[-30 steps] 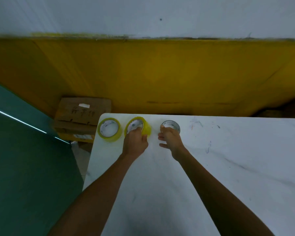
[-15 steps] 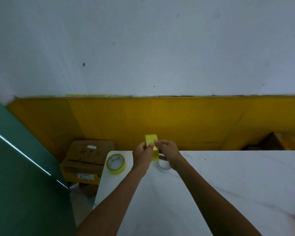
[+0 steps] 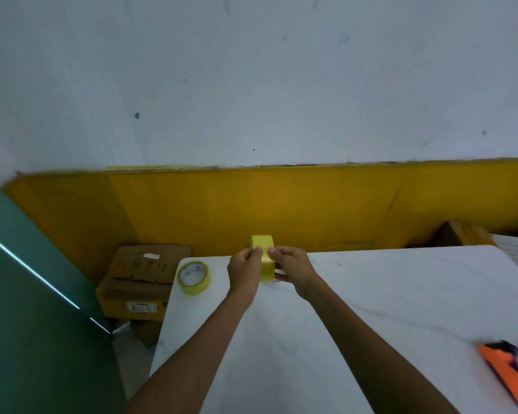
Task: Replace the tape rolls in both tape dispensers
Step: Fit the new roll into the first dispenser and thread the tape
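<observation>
Yellow round plastic tape roll, lifted off the white marble desk since a second ago, now pinched edge-on between left hand and right hand, ready for loading.

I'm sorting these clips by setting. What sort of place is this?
Probably a storeroom or packing area rather than a home: a white marble-look table against a bare wall with a yellow lower band, worn cardboard boxes on the floor, yellow tape rolls and an orange tape dispenser.

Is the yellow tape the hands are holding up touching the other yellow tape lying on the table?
Apart. The head view shows the held tape roll raised between both hands, with bare table between it and the flat roll.
</observation>
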{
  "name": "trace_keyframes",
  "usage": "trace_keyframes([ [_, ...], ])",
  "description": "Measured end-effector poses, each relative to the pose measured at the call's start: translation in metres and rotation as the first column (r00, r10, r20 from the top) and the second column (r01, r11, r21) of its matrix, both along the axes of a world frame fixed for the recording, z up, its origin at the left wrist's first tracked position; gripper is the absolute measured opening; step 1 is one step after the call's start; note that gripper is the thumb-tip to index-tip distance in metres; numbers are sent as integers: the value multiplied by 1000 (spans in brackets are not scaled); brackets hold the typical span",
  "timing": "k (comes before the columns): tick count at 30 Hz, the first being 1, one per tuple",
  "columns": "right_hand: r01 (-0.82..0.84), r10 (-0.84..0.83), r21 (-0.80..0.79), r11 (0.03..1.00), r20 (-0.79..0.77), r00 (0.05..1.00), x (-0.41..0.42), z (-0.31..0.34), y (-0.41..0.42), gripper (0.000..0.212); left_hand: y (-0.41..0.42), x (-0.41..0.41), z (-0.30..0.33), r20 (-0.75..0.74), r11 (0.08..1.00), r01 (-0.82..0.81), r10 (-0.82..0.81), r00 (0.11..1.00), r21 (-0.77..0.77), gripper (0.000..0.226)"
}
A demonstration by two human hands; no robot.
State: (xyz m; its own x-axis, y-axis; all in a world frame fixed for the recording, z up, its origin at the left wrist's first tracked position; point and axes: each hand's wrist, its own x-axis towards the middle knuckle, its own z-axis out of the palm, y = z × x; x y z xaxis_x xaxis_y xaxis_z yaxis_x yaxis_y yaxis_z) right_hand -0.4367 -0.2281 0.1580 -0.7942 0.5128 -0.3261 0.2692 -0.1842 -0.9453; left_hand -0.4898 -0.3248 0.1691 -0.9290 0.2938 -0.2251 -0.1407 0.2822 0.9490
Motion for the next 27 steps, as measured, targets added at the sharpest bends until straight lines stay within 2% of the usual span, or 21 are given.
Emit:
trace_keyframes([
  [7,13,-13,-4,1000,16,1000,56,-4,15,21,13,66,8,27,999,-32,32,999,3,21],
  [9,17,-17,-8,1000,24,1000,79,-6,22,25,20,91,9,31,999,-45,45,998,2,26],
  [11,13,-13,-2,1000,26,1000,106,-5,32,29,30,119,9,41,998,-60,59,997,7,21],
  [13,-2,2,-18,1000,13,1000,137,-5,44,23,42,151,11,55,997,-71,71,996,1,16],
  [16,-9,9,-40,999,17,1000,184,-4,60,21,58,198,12,63,996,-86,87,994,-13,21],
  [27,71,-71,-17,997,17,997,324,1,133,25,134,325,14,107,1000,-8,6,994,22,16],
])
